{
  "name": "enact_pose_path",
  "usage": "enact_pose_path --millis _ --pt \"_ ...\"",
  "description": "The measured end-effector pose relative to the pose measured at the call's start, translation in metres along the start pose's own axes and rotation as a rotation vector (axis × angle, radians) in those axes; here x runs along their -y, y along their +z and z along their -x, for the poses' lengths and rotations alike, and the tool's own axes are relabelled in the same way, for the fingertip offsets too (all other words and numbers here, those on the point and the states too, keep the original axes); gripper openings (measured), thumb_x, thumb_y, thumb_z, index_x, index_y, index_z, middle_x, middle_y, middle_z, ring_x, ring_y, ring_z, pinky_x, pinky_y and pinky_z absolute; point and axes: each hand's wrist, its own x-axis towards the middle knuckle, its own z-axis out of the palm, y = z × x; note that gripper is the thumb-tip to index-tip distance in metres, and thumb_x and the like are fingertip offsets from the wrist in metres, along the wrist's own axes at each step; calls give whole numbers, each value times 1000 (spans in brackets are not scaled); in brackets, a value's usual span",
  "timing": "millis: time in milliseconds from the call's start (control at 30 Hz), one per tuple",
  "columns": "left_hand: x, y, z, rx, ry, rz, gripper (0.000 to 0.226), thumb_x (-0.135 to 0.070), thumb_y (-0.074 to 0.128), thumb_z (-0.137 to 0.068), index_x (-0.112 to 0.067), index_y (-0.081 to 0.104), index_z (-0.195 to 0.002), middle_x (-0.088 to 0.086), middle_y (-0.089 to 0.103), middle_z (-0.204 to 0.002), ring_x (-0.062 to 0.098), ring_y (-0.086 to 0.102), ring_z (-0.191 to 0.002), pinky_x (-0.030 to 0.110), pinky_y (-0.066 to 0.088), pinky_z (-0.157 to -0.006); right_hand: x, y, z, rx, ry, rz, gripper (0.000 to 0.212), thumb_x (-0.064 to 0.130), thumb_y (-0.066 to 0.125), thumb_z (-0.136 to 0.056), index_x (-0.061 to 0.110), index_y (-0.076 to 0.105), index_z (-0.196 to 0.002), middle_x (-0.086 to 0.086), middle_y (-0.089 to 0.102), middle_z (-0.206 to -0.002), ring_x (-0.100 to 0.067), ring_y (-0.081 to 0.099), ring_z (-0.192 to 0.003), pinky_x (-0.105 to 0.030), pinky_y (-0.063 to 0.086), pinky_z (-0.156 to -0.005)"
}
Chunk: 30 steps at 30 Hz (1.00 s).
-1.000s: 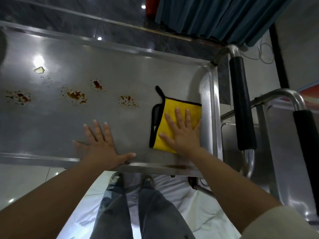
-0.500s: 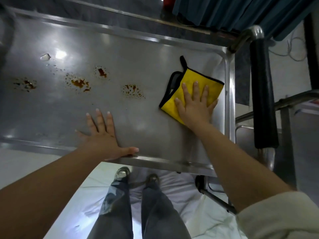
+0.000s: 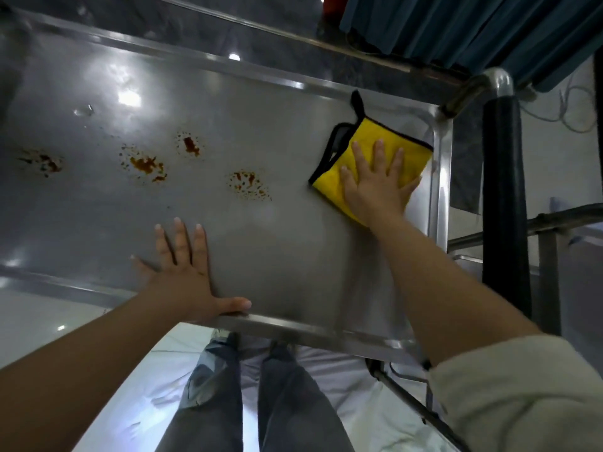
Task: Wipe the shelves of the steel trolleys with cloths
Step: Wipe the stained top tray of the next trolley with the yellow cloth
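Note:
The steel trolley's top shelf fills the view, with several brown stains across its left and middle. A folded yellow cloth with black edging and a black loop lies in the shelf's far right corner. My right hand presses flat on the cloth, fingers straight and spread. My left hand rests flat on the shelf near the front rim, thumb along the edge.
The trolley's black-padded push handle stands upright just right of the shelf. A second steel trolley frame sits beyond it. A blue curtain hangs at the top right. My legs and shoes stand below the front rim.
My right hand has slid the yellow cloth away from me along the right side, from near the front rim to the far right corner. My left hand stays in place.

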Motion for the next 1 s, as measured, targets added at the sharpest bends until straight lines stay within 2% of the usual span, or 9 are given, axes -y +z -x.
enact_pose_path --millis 133,267,400,567,733,800,900,1000 --pt "-1 2 -5 -37 -3 12 154 -108 10 -16 -19 -56 -122 11 -62 -130 39 -55 -118 75 -4 -102 4 -14 -46 1 39 20 56 62 13 -94 49 -1 -148 6 -11 -161 -31 -18 -146 -72 -7 -106" --pt "1 -2 -11 -74 -9 19 154 -108 10 -13 -20 -57 -121 11 -62 -129 37 -57 -116 75 -4 -103 10 -8 -38 -23 -21 6 53 58 12 -96 50 0 -147 5 -9 -161 -31 -17 -146 -71 -11 -106" --pt "4 -3 -14 -109 29 41 155 -109 11 -15 -18 -56 -122 12 -62 -130 40 -54 -120 76 -5 -102 28 13 20 -58 -125 72 52 57 12 -97 50 3 -147 5 -2 -162 -31 -10 -147 -70 -8 -108" --pt "4 5 -15 -193 29 79 155 -107 0 -17 -12 -50 -128 18 -54 -138 45 -45 -128 78 -2 -100 68 54 123 -91 -224 69 51 56 14 -98 48 11 -148 3 8 -161 -32 -4 -148 -69 -3 -109" --pt "15 20 -15 -357 134 69 149 -106 0 -35 -7 -36 -140 27 -35 -149 51 -31 -135 74 -7 -103 102 56 121 -50 -150 87 51 58 16 -97 51 5 -147 5 3 -162 -32 -7 -148 -70 -6 -108" --pt "23 22 -14 -430 200 23 137 -102 2 -50 -8 -22 -147 29 -20 -154 52 -21 -139 70 -7 -106 116 50 94 -30 -75 55 50 57 17 -98 53 3 -146 7 -2 -162 -29 -12 -147 -69 -7 -107" --pt "51 20 -14 -538 389 -30 110 -86 11 -74 -8 3 -151 26 5 -157 50 3 -143 64 7 -112 144 43 50 -34 134 -90 49 57 17 -97 54 7 -145 9 -3 -161 -27 -13 -147 -70 -9 -106" --pt "105 14 -19 -608 492 -39 102 -79 14 -81 -4 8 -150 21 9 -158 39 6 -146 56 13 -117 165 39 29 -53 284 -189 48 56 18 -97 54 13 -145 11 -2 -161 -25 -12 -147 -69 -11 -106"
